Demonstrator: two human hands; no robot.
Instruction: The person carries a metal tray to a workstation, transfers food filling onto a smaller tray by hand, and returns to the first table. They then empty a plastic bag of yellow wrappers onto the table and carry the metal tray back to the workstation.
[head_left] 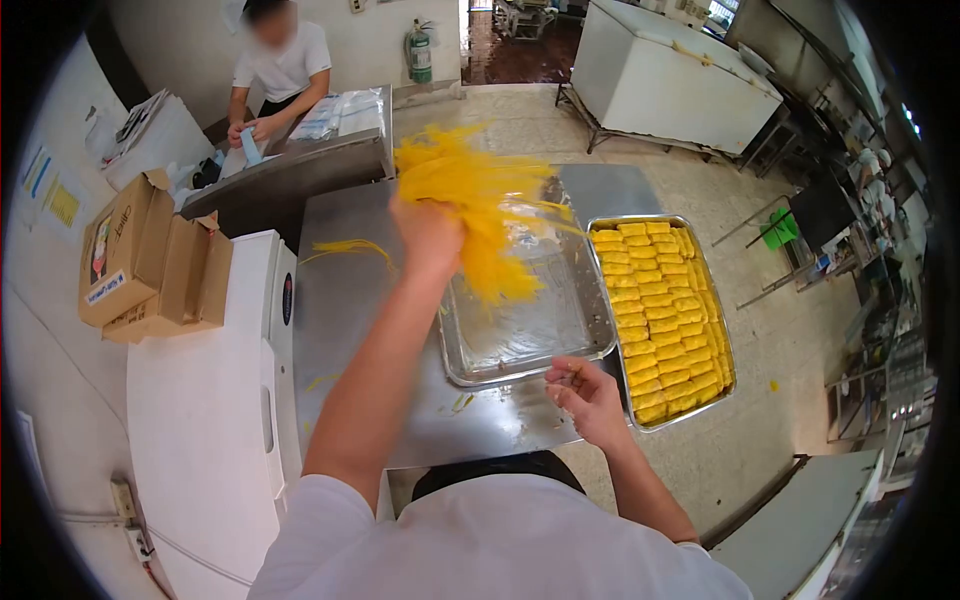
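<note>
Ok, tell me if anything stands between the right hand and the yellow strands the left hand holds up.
Nothing visible does. The left hand holds the bundle of yellow strands above the shallow metal tray; the right hand hovers at the tray's near corner, with only open air and bare tray between it and the hanging ends.

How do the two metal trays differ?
The middle tray is nearly bare, its shiny bottom showing; the right tray is packed with rows of yellow rolls. The middle tray sits under yellow strands raised by the left hand; the right tray lies aside. Both are rectangular metal.
</note>
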